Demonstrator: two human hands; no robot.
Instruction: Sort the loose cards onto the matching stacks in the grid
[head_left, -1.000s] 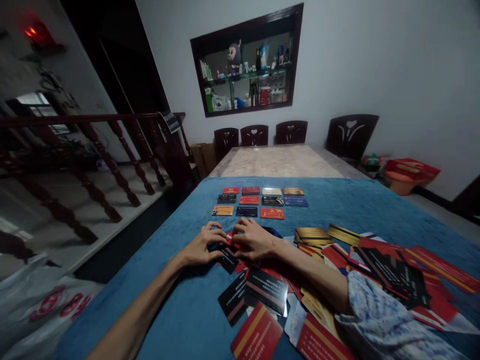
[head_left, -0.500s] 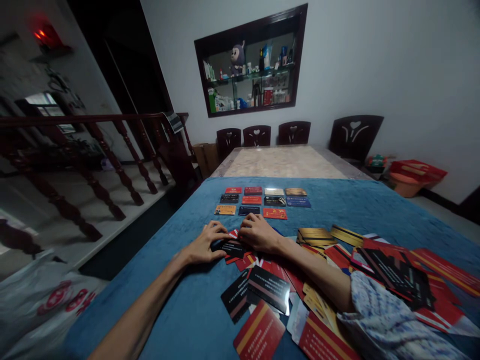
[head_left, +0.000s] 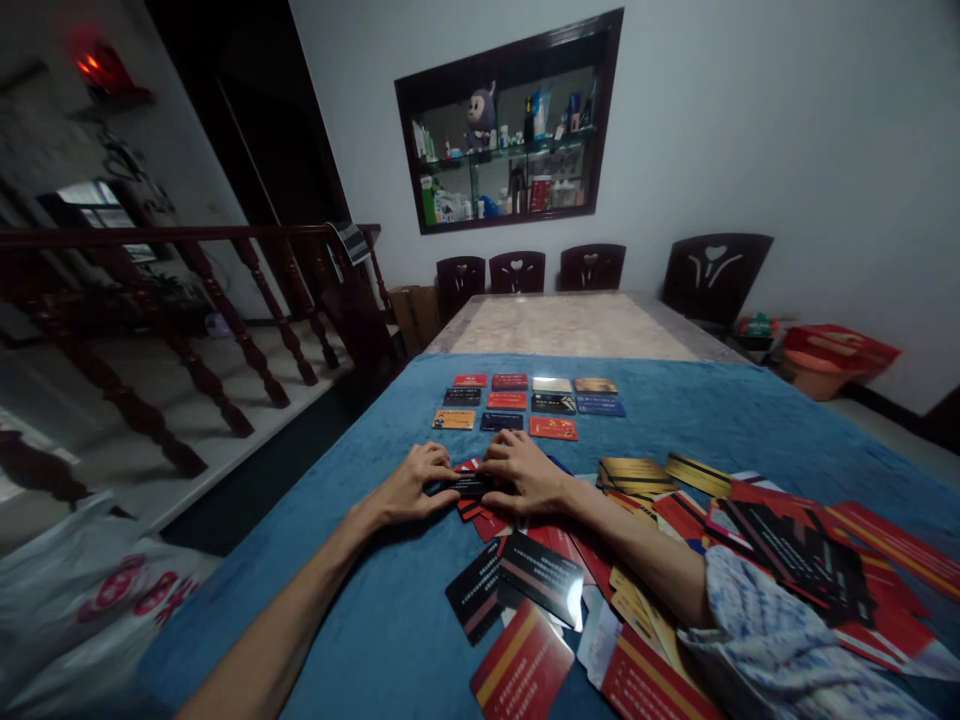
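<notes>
Between my two hands is a black card [head_left: 469, 486] with pale print, with red cards just beneath and behind it. My left hand [head_left: 417, 486] grips its left end, thumb on the near side and fingers curled on the far side. At the right end, my right hand [head_left: 525, 472] closes on the same card, its fingertips partly hidden. Nearer me, two black cards [head_left: 541, 575] overlap, and a red card with a gold stripe [head_left: 523, 662] lies below them. Beyond my hands, several cards sit in rows, among them an orange card [head_left: 454, 420] and a red card [head_left: 553, 428].
A loose heap of red, black and gold cards [head_left: 795, 550] spreads to the right, partly under my right forearm. The blue cloth [head_left: 360, 590] covers the near part of the table. A railing [head_left: 187, 235] and a plastic bag [head_left: 90, 590] are at the left; chairs [head_left: 517, 272] stand beyond.
My right thumb has come down to the near edge of the black card, and the card now looks flatter and more squared between my hands. The view has shifted slightly.
</notes>
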